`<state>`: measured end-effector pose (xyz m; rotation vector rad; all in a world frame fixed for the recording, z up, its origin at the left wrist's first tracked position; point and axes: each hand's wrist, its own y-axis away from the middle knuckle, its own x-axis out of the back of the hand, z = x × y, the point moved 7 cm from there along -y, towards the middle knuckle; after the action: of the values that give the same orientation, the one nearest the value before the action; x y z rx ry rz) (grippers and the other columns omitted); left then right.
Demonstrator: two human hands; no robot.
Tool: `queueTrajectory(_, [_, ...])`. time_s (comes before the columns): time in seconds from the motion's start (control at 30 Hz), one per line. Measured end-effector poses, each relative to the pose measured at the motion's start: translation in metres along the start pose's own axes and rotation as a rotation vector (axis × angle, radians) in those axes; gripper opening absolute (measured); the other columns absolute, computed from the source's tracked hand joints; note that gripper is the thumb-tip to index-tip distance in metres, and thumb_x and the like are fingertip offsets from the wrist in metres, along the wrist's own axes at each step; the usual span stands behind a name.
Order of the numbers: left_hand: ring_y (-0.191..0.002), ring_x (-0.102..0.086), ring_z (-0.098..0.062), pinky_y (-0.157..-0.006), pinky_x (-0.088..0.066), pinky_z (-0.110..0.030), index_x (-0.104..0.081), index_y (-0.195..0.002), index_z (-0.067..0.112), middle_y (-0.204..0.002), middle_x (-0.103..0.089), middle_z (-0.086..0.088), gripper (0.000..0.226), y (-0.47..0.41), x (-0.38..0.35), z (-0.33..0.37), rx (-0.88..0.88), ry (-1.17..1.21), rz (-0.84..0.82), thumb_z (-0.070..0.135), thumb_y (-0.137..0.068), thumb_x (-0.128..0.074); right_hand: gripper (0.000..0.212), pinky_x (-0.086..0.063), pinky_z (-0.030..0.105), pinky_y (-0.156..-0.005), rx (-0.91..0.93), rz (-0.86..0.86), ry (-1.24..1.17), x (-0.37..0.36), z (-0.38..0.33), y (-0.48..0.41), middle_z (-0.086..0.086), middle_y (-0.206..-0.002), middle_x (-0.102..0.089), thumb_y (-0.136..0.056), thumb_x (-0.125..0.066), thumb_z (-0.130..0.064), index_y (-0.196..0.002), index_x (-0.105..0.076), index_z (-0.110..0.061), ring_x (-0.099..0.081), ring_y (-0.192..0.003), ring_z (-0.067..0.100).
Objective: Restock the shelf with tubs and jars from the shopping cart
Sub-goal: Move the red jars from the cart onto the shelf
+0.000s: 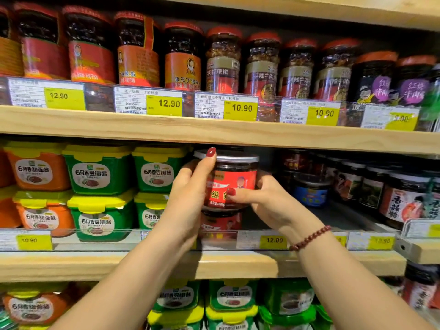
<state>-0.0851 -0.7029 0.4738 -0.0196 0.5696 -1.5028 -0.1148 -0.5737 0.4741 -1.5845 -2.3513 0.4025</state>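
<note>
A row of upper price tags (166, 104), white with yellow panels, runs from 10 o'clock to just short of 3 o'clock of the view's middle and reads 12.90, 12.90, 10.90, 10.90; the last tag is too blurred to read. The lower price tags (273, 240) run from 8 o'clock to 4 o'clock, showing 10.90 at 8 o'clock and 12.00 at 5 o'clock. A bracelet (309, 238) of dark red beads shows at 4 o'clock, just right of the 12.00 tag.

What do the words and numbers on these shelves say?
"12.90": left top price tag
"10.90": middle top price tag
"12.00": middle-shelf price tag
"6月香豆瓣酱": green tub
"6月香甜面酱": orange tub
Label on held jar: partly covered by fingers, unreadable.
Tags' small print: mostly too blurred.
</note>
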Motion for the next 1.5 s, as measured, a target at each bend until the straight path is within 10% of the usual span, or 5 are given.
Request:
queueTrajectory(0.23, [-0.064,-0.066,0.003,-0.049,-0.047,-0.01,-0.058,-0.099,0.012,-0.084,-0.068,-0.001,0.018,0.0,0.023,-0.003,-0.063,-0.117,0.088,0.028,-0.094,-0.051,0.064,-0.053,0.03,-0.09,0.036,-0.045,-0.041,0.006,0.002,-0.024,0.011,-0.121,-0.066,-0.065,-0.073,-0.001,-0.126,-0.055,-0.008,-0.064,-0.11,0.021])
queueTrajectory(0.53, [-0.11,-0.058,-0.002,-0.096,-0.049,-0.032,-0.053,-0.129,0.02,-0.12,-0.062,0.009,0.047,-0.004,0.034,-0.011,-0.271,-0.434,0.156,0.025,-0.085,-0.066,0.061,-0.053,0.027,-0.086,0.064,0.03,-0.003,0.024,0.024,-0.023,0.007,-0.117,-0.069,-0.065,-0.073,-0.007,-0.124,-0.057,-0.012,-0.064,-0.111,0.02])
queueTrajectory(0.8, [-0.087,-0.067,-0.005,-0.078,-0.057,-0.04,-0.066,-0.101,0.027,-0.094,-0.071,0.009,0.013,-0.003,0.039,-0.019,-0.34,-0.531,0.174,0.024,-0.091,-0.059,0.066,-0.054,0.027,-0.087,0.111,0.093,0.035,0.021,0.03,-0.018,0.0,-0.121,-0.067,-0.064,-0.078,-0.015,-0.126,-0.055,-0.022,-0.063,-0.113,0.012])
queueTrajectory(1.03, [-0.08,-0.062,0.008,-0.072,-0.054,-0.023,-0.053,-0.081,0.051,-0.078,-0.062,0.027,0.034,-0.005,0.038,-0.022,-0.358,-0.551,0.194,0.018,-0.091,-0.058,0.061,-0.054,0.023,-0.083,0.141,0.109,0.062,0.018,0.027,-0.015,-0.011,-0.115,-0.069,-0.067,-0.081,-0.016,-0.12,-0.056,-0.031,-0.063,-0.11,0.006])
queueTrajectory(1.5, [-0.095,-0.053,0.023,-0.079,-0.042,-0.002,-0.048,-0.125,0.038,-0.107,-0.052,0.037,0.051,0.001,0.046,-0.019,-0.45,-0.63,0.118,0.011,-0.086,-0.065,0.077,-0.053,0.016,-0.078,0.08,0.204,0.361,0.013,0.028,0.001,-0.014,-0.118,-0.062,-0.071,-0.083,-0.017,-0.134,-0.043,-0.035,-0.06,-0.105,-0.001])
